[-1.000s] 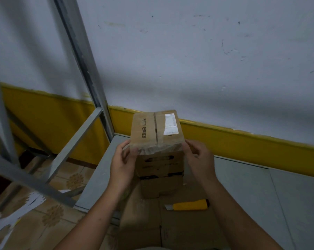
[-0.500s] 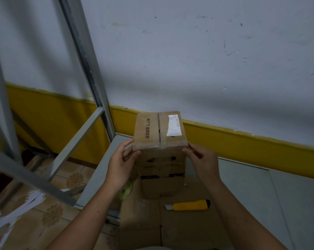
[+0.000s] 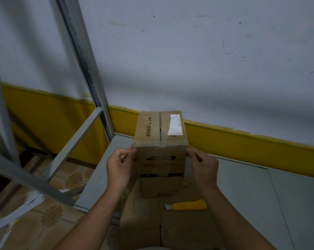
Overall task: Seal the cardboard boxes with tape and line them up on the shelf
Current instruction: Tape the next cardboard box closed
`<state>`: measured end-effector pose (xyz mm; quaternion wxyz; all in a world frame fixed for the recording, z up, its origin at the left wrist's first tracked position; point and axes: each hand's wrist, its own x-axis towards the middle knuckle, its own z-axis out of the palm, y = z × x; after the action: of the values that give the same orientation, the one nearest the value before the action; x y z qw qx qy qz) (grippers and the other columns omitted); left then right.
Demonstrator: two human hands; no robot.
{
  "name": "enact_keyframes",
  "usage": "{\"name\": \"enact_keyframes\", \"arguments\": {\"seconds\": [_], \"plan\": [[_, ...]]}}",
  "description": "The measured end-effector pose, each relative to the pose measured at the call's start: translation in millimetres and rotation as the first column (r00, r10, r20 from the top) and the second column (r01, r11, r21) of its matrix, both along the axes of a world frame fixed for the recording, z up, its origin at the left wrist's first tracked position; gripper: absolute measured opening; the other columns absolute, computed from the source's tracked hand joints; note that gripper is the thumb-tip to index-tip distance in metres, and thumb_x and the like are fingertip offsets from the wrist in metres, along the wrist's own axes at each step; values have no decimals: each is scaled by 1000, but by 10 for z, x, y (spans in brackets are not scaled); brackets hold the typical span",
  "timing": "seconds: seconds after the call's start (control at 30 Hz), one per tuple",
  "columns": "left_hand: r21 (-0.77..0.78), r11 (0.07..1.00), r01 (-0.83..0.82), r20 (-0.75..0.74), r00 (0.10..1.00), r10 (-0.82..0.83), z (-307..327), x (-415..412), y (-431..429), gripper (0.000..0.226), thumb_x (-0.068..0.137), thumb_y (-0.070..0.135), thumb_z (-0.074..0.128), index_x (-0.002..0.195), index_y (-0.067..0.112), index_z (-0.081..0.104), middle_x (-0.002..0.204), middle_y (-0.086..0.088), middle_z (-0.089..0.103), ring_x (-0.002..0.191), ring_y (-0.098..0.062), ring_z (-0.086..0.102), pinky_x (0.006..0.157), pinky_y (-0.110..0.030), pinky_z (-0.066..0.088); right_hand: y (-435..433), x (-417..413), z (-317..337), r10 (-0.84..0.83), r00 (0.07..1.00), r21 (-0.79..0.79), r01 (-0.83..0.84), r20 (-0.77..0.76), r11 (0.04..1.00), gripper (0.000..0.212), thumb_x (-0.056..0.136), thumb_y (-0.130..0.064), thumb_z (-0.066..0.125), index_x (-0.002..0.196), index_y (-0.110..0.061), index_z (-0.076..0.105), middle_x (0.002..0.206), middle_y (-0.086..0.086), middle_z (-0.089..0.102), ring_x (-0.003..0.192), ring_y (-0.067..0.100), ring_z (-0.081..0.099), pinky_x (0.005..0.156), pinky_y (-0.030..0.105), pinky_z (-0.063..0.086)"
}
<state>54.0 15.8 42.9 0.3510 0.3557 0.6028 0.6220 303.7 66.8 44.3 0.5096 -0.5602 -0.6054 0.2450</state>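
Both hands have closed in on the near top corners: left hand (image 3: 119, 166) and right hand (image 3: 204, 166) each pinch a corner of the box (image 3: 160, 134), probably pressing tape (image 3: 160, 144) over the edge. Box stands upright on flat cardboard (image 3: 145, 222) on the grey shelf (image 3: 288, 204); knife (image 3: 188, 205) near right, frame (image 3: 80, 51) left, wall (image 3: 188, 60) far.

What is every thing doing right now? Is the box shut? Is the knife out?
Small box: flaps shut, taped on top, standing upright on the big box.
Big box: flaps shut, lying on the shelf.
Knife: lying flat on the big box, blade tip sticking out, nobody holding it.
Left hand: pinches the small box's top left corner.
Right hand: fingers curled, holds the top right corner.
Shelf: carries the boxes.
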Motion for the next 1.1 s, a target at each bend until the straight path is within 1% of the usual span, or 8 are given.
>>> {"name": "enact_keyframes", "arguments": {"seconds": [0.1,0.27,0.43,0.5,0.6,0.7,0.9,1.1], "plan": [[14,999,45,-16,999,-45,-13,4,16,12,95,17,72,94,5,69,111,-10,79,116,-20,73,96,-55,61,-8,12,0,-2,1000,-10,2,3,1000,25,95,-15,72,119,-9,75,109,-7,74,102,-16,63,91,7,50],[11,995,103,-87,991,-101,-14,1,-27,25,91,34,69,99,11,72,127,-10,73,119,-14,69,102,-41,59,-36,49,22,64,998,-91,-66,-27,994,31,91,-18,77,122,-16,74,106,-20,69,102,-20,61,87,2,47],[12,993,120,46,992,-120,-99,-122,-18,24,111,21,52,91,18,66,125,-7,74,126,-18,67,99,-56,57,-30,151,47,154,988,-92,-154,-15,984,35,90,-38,70,121,-22,71,107,-22,67,101,-17,62,84,4,49],[-1,992,128,109,986,-127,-55,-141,-6,15,111,13,49,100,11,60,123,-2,76,126,-20,67,96,-52,59,-4,197,56,201,979,-94,-205,-45,974,35,98,-44,62,122,-21,72,110,-18,72,105,-8,67,89,14,54],[-2,988,156,56,986,-156,-41,-200,19,10,107,6,56,115,8,61,124,-2,76,123,-23,69,99,-54,58,71,259,61,222,968,-123,-236,-116,964,24,106,-29,56,118,-22,75,106,-8,79,102,12,74,87,34,62],[3,981,195,-32,980,-195,-39,-245,23,25,100,3,67,123,12,67,124,-4,75,121,-22,70,106,-53,55,139,322,72,248,968,-137,-249,-18,959,22,101,-16,64,120,-18,75,107,-8,78,99,10,74,87,40,63],[28,983,183,-92,979,-180,-13,-210,11,29,97,2,70,124,10,69,120,-1,76,117,-19,71,106,-42,57,113,339,123,291,950,-114,-279,110,954,27,93,-19,75,119,-21,76,106,-13,76,98,2,71,85,24,60],[31,990,138,-122,984,-133,-51,-170,25,28,93,2,75,117,14,71,112,-2,77,110,-19,73,102,-48,58,79,263,147,229,963,-91,-217,143,972,25,88,-21,81,113,-20,78,100,-14,75,94,-3,70,83,15,57]]}}
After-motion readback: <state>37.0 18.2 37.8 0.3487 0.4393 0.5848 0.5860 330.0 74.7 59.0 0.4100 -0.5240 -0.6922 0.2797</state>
